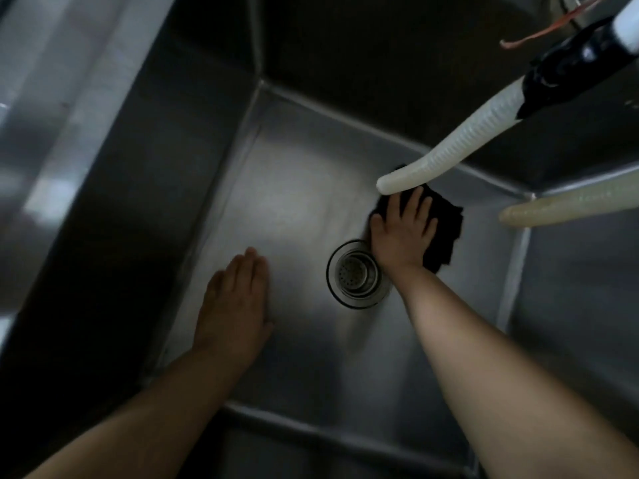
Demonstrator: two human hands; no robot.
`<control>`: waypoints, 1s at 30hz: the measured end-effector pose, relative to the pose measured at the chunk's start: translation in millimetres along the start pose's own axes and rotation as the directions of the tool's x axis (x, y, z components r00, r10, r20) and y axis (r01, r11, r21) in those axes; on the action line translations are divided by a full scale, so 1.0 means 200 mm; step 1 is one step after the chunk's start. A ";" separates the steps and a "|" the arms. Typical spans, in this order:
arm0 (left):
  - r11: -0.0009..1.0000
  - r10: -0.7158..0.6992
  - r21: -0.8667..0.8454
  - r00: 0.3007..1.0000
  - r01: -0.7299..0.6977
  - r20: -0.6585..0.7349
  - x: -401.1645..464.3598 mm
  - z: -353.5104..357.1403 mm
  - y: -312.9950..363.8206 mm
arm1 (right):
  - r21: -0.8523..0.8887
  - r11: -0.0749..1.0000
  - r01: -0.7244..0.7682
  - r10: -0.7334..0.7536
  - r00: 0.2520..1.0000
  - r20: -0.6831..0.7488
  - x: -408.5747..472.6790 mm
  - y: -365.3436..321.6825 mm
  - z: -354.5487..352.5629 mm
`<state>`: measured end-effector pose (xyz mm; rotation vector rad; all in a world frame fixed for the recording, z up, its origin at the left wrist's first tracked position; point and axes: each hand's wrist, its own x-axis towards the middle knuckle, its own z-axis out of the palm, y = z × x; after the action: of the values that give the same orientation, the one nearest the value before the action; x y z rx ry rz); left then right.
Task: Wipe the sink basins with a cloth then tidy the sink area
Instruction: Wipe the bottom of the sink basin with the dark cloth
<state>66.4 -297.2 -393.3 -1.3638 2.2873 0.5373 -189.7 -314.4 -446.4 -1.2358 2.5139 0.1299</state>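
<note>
Right hand [403, 233], fingers spread, pressing black cloth [446, 233] near back wall. Drain [358, 273] just beside. Left hand [235, 302] lying flat, fingers together. White hose [449, 157] hanging over cloth.

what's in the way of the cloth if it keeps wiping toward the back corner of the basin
Nothing sits on the basin floor there. The pale hose hangs over the cloth, its tip just above the right hand fingers, so the hand may brush it. The drain strainer lies on the near side.

A commercial kitchen wash area: deep stainless-steel sink basin [294, 202], ribbed hose [449, 157] on the tap.
</note>
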 end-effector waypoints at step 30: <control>0.993 0.113 0.048 0.993 -0.111 -0.034 -0.17 0.01 -0.02 | -0.055 0.997 0.054 -0.051 0.998 0.044 -0.18 0.55 0.00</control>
<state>84.2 -273.1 -377.1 -1.2393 2.4022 0.4959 -254.9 -218.7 -441.1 -1.3062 2.4549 0.2136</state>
